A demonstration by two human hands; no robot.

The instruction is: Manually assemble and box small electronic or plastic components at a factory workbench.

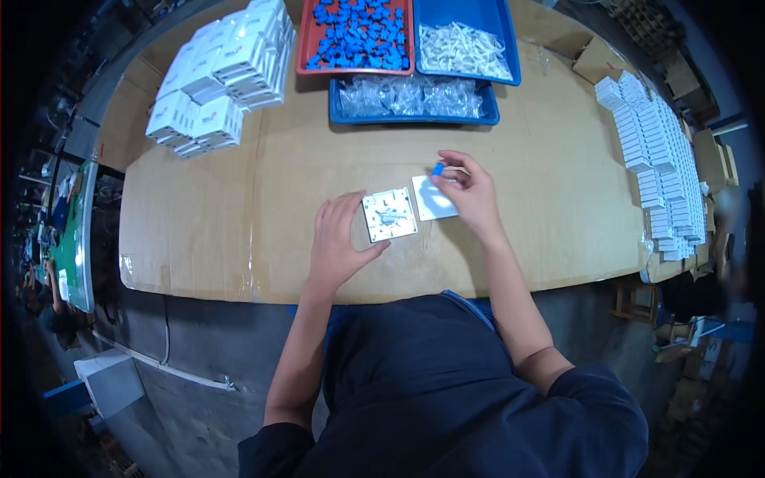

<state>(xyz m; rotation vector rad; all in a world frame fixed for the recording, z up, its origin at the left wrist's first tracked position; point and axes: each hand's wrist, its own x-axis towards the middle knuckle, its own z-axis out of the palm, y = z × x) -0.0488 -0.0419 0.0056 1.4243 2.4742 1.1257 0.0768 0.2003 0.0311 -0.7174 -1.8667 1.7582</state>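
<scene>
On the cardboard-covered table lies a white square plastic housing (390,215), its inner ribs and hollows facing up. My left hand (339,239) grips it from the left, fingers at its upper left corner and thumb at its lower edge. A small blue plastic part (438,169) is pinched between the thumb and fingertips of my right hand (472,195). That hand hovers over a flat white square cover (433,201), which lies just right of the housing and is partly hidden by the hand.
Beyond my hands stand a red tray (300,56) of blue parts, a blue tray (514,56) of white parts and another blue tray (414,121) with clear plastic bags. Stacked white boxes (215,72) rise at far left; white pieces (657,163) line the right edge.
</scene>
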